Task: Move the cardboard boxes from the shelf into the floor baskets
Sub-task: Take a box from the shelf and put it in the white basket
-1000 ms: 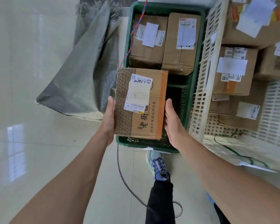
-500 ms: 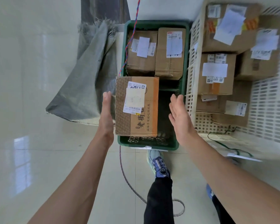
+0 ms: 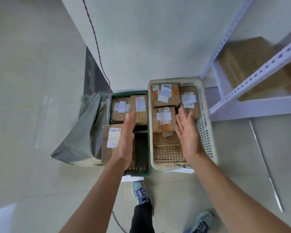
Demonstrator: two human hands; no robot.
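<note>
A single wide-angle camera on the person's head looks steeply down and forward, well above the floor (image 3: 23, 148). The green basket (image 3: 136, 174) and white basket (image 3: 207, 132) sit mid-frame, and the shelf (image 3: 252, 105) bends along the right edge.

On floor by the wall: left basket (image 3: 136, 174) and right basket (image 3: 207, 132), side by side. Left one: far boxes (image 3: 118, 117) at back, near box (image 3: 107, 148) front-left, overhanging the rim. Right one: stacked boxes (image 3: 164, 118) fill back and middle. Sack (image 3: 84, 132) left of both. Shelf (image 3: 259, 105) to the right, shelf box (image 3: 245, 64) on it. Above them, left hand (image 3: 126, 140) and right hand (image 3: 186, 132), one per basket.
</note>
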